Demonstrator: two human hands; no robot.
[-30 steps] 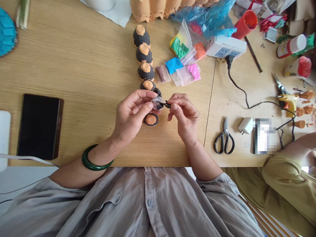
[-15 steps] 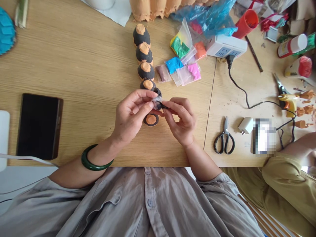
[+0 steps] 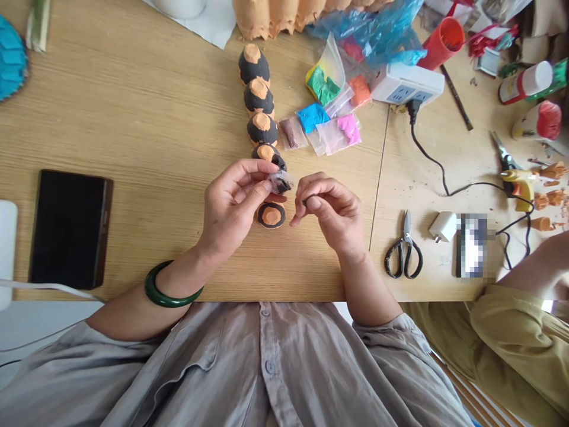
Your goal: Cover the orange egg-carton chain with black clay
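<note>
Pinched in the left hand: small bag of black clay. Right hand fingertips nip a black clay bit, just beside it, above the desk near its front edge.

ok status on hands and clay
Left hand pinching small bag of black clay. Right hand pinching a black bit, clear of the bag. Orange-and-black piece on table beneath.
</note>
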